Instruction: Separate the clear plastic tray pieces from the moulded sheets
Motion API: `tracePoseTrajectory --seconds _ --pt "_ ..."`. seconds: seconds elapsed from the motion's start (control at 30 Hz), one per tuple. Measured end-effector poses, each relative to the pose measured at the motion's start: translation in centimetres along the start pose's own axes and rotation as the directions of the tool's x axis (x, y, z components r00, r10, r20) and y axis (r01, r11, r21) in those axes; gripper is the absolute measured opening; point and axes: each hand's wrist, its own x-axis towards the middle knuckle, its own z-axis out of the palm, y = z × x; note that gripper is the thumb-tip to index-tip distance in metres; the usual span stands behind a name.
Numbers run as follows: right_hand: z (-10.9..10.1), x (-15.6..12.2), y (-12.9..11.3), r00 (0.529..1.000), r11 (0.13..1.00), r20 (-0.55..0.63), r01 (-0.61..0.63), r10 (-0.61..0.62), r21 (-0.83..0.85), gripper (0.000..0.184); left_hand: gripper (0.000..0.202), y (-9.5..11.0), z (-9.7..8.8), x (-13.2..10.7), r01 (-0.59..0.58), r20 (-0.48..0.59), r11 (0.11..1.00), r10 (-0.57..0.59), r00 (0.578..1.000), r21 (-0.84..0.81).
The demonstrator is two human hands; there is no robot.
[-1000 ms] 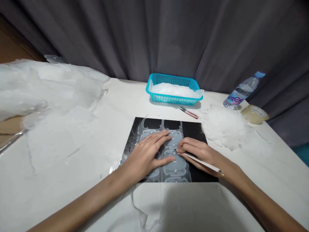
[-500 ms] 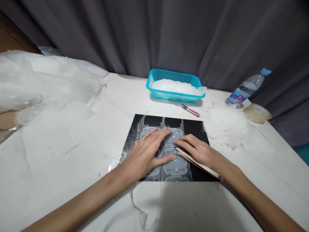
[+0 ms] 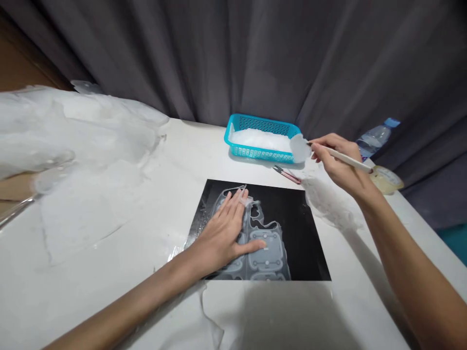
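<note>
A translucent silicone sheet (image 3: 262, 245) of moulded pieces lies on a black mat (image 3: 292, 228) at the table's middle. My left hand (image 3: 222, 233) lies flat on the sheet, fingers stretched out, pinning it down. My right hand (image 3: 337, 163) is raised to the right of the teal basket (image 3: 233, 136), closed on a thin white stick tool (image 3: 346, 158). A small translucent piece (image 3: 299, 147) hangs at the tool's tip, over the basket's right end.
The basket holds a heap of white pieces. Pink snips (image 3: 288, 175) lie in front of it. A loose pile of pieces (image 3: 328, 201) sits right of the mat. A water bottle (image 3: 375, 136) and tape roll (image 3: 386, 177) stand far right. Clear plastic sheets (image 3: 73, 141) cover the left side.
My right hand has lifted off the sheet and swung up and right toward the basket, carrying a detached piece on the tool. The left hand stays pressed on the sheet.
</note>
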Motion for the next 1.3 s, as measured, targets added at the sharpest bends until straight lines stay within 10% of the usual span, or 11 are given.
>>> tracePoseTrajectory --seconds 0.3,0.5,0.6,1.3 --pt "1.2 -3.0 -4.9 0.791 0.774 0.611 -0.369 -0.030 0.515 0.025 0.085 1.5 -2.1 -0.7 0.060 -0.149 0.919 -0.127 0.981 -0.389" --pt "3.2 -4.0 -4.5 0.688 0.543 0.722 -0.579 -0.075 0.608 0.026 0.035 2.5 -2.9 -0.7 -0.009 -0.056 0.431 -0.098 0.994 -0.902" --pt "3.2 -4.1 -4.7 0.671 0.498 0.738 -0.616 -0.072 0.610 0.028 0.028 2.7 -3.0 -0.9 0.026 -0.027 0.328 -0.155 0.988 -0.944" --pt "2.7 -3.9 -5.2 0.631 0.507 0.773 -0.645 -0.068 0.572 0.032 0.039 2.8 -4.1 -0.8 0.002 -0.070 0.450 -0.144 0.987 -0.893"
